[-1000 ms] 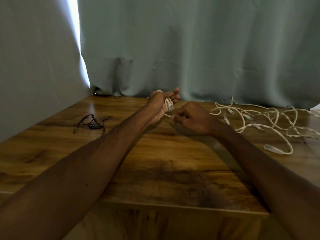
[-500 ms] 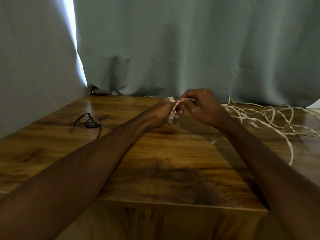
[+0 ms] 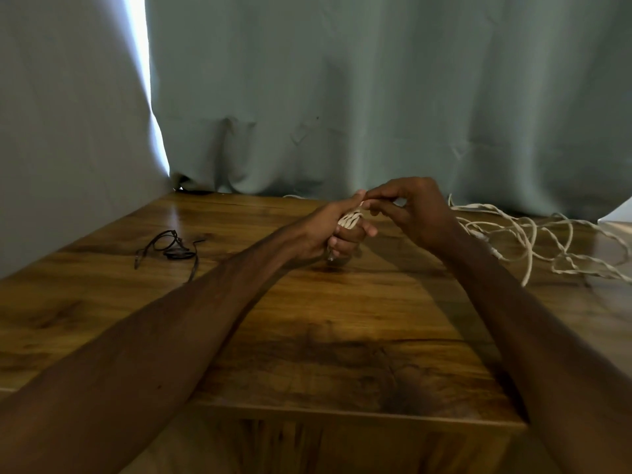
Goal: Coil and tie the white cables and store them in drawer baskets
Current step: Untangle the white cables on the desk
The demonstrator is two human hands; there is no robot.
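head view
- landmark: the wooden table (image 3: 307, 336); every place below is read off it.
- left hand (image 3: 337, 234): above the table's far middle, your fingers curled tight round the coil (image 3: 350, 220) of white cable.
- right hand (image 3: 415, 213): above the table just right of the left one, thumb and forefinger pinched at the coil's top, on what looks like its free strand.
- coil axis: roughly upright through your left fist. the top leans toward your right hand and a short end shows under the fist, close over the table top.
- key relation: the coil's top lies left of your right fingertips and touches them, so any wrap goes across the bundle, not along it. the right hand is the nearer working hand.
- loose cables (image 3: 533, 241): tangled on the table's far right part, trailing behind your right wrist.
- dark cord (image 3: 171, 248): on the table's left part, well apart from both hands.
- drawer baskets: not in view.
- writing: no brand, label or text can be read.
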